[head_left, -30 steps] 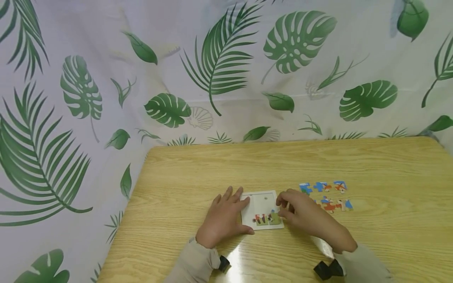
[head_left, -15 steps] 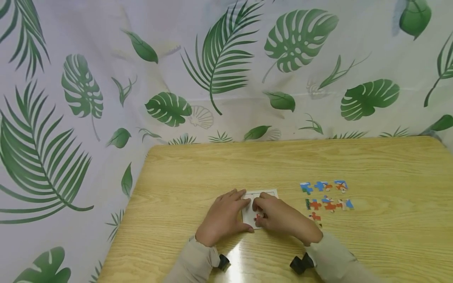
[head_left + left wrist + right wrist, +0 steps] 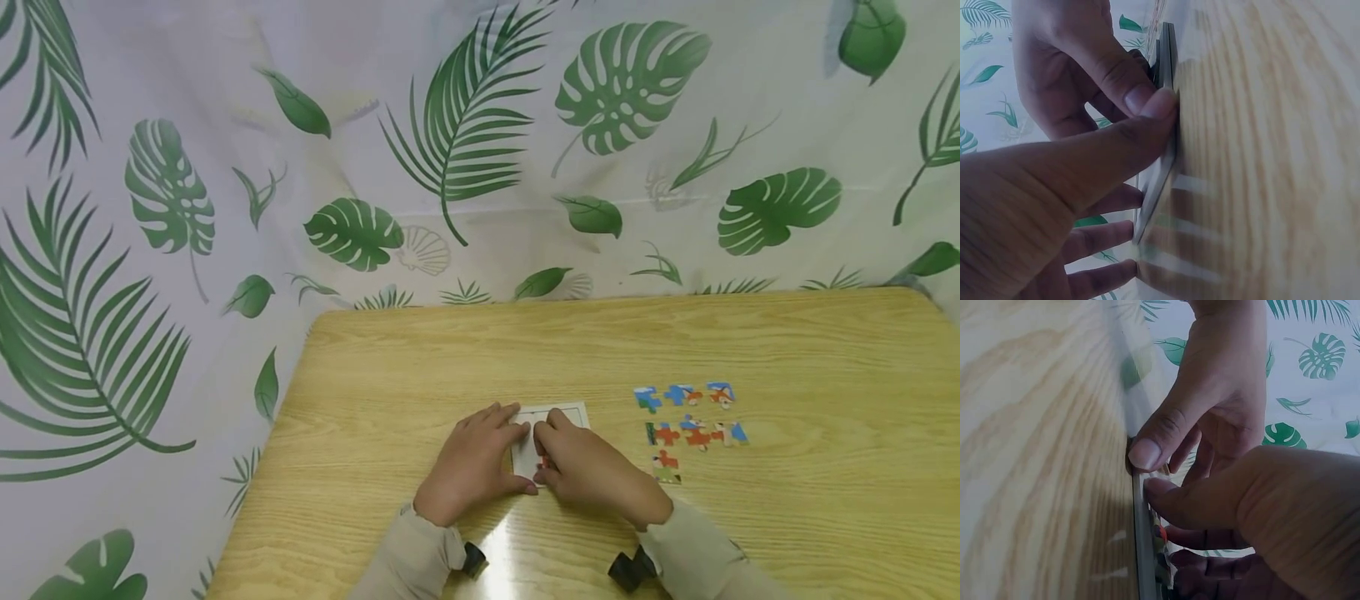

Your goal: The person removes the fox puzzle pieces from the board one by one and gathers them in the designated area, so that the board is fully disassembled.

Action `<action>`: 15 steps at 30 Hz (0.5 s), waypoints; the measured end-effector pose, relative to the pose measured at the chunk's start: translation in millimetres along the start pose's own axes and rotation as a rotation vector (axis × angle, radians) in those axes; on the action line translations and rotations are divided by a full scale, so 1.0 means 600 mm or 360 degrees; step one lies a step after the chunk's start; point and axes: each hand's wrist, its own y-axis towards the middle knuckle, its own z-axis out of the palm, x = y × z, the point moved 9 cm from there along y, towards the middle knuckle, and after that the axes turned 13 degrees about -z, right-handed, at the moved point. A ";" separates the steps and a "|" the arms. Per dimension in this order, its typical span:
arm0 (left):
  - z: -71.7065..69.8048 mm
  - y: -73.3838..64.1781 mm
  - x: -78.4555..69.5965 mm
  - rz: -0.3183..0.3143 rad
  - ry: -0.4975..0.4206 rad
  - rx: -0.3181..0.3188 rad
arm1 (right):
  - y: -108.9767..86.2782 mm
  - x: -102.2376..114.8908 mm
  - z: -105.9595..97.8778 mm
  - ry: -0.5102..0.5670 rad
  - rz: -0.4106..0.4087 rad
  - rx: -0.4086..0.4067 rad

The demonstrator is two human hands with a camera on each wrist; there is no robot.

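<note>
A small white puzzle tray [image 3: 523,463] lies flat on the table between the two hands. My left hand [image 3: 476,458] rests along its left side, fingers spread, the index finger over the tray. In the left wrist view the left thumb [image 3: 1129,147] presses the tray's near edge. Over the lower part of the tray, my right hand [image 3: 588,467] has curled fingers around a red puzzle piece [image 3: 545,462], which is mostly hidden. The right wrist view shows coloured pieces [image 3: 1160,531] on the tray beside the right fingertips, with the two thumbs close together.
To the right, loose puzzle pieces [image 3: 697,435] in blue, red and green lie in rough rows on the wooden table [image 3: 420,358]. A leaf-print cloth [image 3: 495,167] hangs behind the table and at its left. Each sleeve has a black wrist camera [image 3: 632,570] at the cuff.
My right hand has moved left from the tray's right edge to over its lower middle, covering the pieces there. The loose pieces at right are uncovered. The left hand stays nearly in place.
</note>
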 end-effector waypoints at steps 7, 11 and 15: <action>0.001 -0.002 0.001 -0.0008 -0.0011 0.0003 | 0.002 -0.001 0.003 0.0016 0.0034 0.0048; 0.001 -0.002 0.001 -0.0015 -0.0010 0.0010 | 0.001 -0.009 0.004 0.0085 0.0079 0.0070; 0.001 -0.003 0.001 -0.0019 -0.0015 0.0023 | -0.002 -0.017 0.003 0.0165 0.0109 0.0064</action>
